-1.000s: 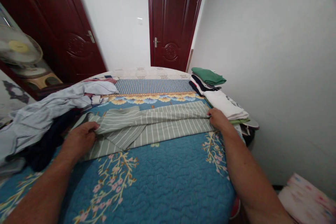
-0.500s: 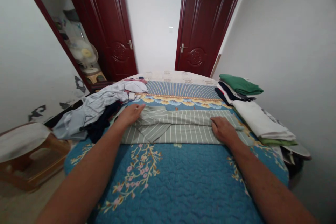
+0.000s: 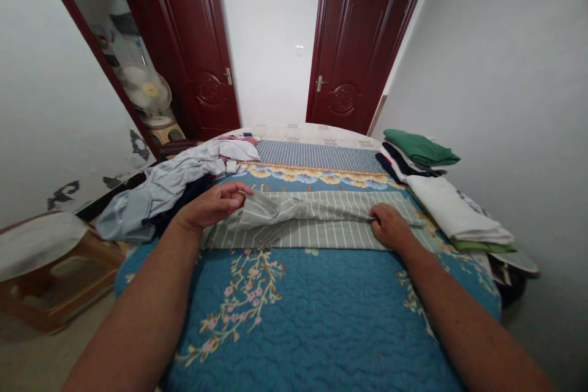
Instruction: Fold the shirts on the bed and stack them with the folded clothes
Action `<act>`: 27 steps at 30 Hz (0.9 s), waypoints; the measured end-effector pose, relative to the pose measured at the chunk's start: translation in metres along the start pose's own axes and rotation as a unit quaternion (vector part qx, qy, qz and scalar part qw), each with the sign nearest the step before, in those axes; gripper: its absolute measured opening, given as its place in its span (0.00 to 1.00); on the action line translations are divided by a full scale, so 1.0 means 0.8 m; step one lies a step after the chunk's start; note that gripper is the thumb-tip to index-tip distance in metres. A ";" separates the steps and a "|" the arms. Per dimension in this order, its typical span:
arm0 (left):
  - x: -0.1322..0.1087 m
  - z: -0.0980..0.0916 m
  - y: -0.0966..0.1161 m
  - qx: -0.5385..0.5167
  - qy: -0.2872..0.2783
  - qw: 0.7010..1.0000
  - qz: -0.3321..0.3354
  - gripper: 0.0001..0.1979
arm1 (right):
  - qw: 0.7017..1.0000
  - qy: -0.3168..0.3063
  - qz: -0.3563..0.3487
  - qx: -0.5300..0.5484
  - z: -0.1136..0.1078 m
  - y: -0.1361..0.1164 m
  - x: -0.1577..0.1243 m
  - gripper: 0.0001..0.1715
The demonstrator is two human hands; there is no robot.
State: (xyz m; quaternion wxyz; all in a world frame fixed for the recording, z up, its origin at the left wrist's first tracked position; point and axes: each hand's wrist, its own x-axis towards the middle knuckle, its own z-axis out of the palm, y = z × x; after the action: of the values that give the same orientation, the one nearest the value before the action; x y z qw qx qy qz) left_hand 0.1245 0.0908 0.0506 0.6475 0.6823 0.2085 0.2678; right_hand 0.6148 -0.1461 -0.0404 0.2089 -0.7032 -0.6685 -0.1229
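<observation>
A grey-green cloth with thin white stripes (image 3: 316,220) lies stretched across the blue quilted bedspread (image 3: 316,318). My left hand (image 3: 209,205) pinches the cloth's left end and lifts it a little off the bed. At the cloth's right part, my right hand (image 3: 390,226) is closed on a fold of it, knuckles up. The cloth's upper layer is bunched into a ridge between the two hands.
A heap of unfolded clothes (image 3: 169,184) lies at the bed's left edge. Folded stacks, a green one (image 3: 420,147) and a white one (image 3: 457,208), sit along the right edge by the wall. A wooden stool (image 3: 50,263) stands left. Two dark red doors are behind.
My left hand went from lying flat on the cloth to pinching and raising its left end. The right hand closed on the fold. The upper layer has bunched up.
</observation>
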 end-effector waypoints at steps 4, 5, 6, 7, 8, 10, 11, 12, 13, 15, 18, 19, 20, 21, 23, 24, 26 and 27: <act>-0.004 0.000 -0.007 -0.025 0.038 0.998 -0.053 0.25 | 0.999 -0.021 -0.002 0.036 -0.011 -0.001 -0.001 0.11; 0.000 0.002 -0.010 0.010 0.063 0.996 -0.064 0.25 | 0.999 -0.026 -0.002 0.045 -0.014 -0.001 -0.002 0.11; 0.004 0.003 -0.012 0.060 0.091 0.992 -0.066 0.25 | 0.998 -0.031 -0.002 0.053 -0.016 -0.001 -0.004 0.13; 0.009 0.004 -0.013 0.119 0.120 0.984 -0.060 0.25 | 0.997 -0.038 -0.006 0.060 -0.018 0.000 -0.005 0.14; 0.012 0.005 -0.014 0.182 0.144 0.972 -0.049 0.25 | 0.997 -0.046 -0.012 0.065 -0.020 -0.001 -0.006 0.14; 0.015 0.006 -0.013 0.299 0.157 0.941 -0.029 0.23 | 0.995 -0.067 -0.033 0.068 -0.024 -0.004 -0.007 0.15; 0.014 0.006 -0.012 0.342 0.148 0.928 -0.024 0.22 | 0.994 -0.077 -0.045 0.067 -0.026 -0.006 -0.007 0.16; 0.013 0.006 -0.011 0.375 0.134 0.917 -0.027 0.22 | 0.993 -0.084 -0.056 0.065 -0.027 -0.010 -0.006 0.17; 0.011 0.006 -0.011 0.402 0.119 0.907 -0.037 0.22 | 0.992 -0.086 -0.065 0.062 -0.028 -0.014 -0.005 0.18; 0.007 0.005 -0.011 0.457 0.108 0.880 -0.066 0.21 | 0.992 -0.081 -0.076 0.056 -0.028 -0.022 -0.002 0.18; 0.001 -0.005 -0.013 0.536 0.158 0.824 -0.095 0.15 | 0.993 -0.071 -0.082 0.052 -0.025 -0.025 -0.001 0.14; -0.001 -0.011 -0.014 0.547 0.189 0.810 -0.099 0.13 | 0.993 -0.068 -0.082 0.054 -0.023 -0.024 -0.001 0.12; -0.003 -0.018 -0.014 0.542 0.223 0.803 -0.107 0.12 | 0.993 -0.063 -0.082 0.059 -0.022 -0.021 -0.002 0.11; -0.005 -0.024 -0.013 0.521 0.258 0.805 -0.121 0.12 | 0.993 -0.055 -0.082 0.064 -0.020 -0.018 -0.003 0.10; -0.009 -0.036 -0.012 0.442 0.309 0.827 -0.162 0.14 | 0.994 -0.034 -0.074 0.074 -0.017 -0.011 -0.005 0.09; -0.010 -0.039 -0.012 0.397 0.319 0.841 -0.183 0.15 | 0.994 -0.025 -0.069 0.077 -0.015 -0.008 -0.005 0.08; -0.011 -0.040 -0.014 0.352 0.312 0.858 -0.207 0.16 | 0.995 -0.016 -0.063 0.078 -0.012 -0.004 -0.007 0.08; -0.010 -0.038 -0.015 0.367 0.305 0.854 -0.206 0.16 | 0.995 -0.017 -0.061 0.078 -0.011 -0.004 -0.007 0.09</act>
State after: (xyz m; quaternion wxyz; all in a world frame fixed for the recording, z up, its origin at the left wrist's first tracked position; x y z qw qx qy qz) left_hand 0.1000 0.1102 0.0381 0.2942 0.6960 0.6144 0.2270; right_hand 0.6122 -0.1550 -0.0347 0.2440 -0.6443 -0.7213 -0.0711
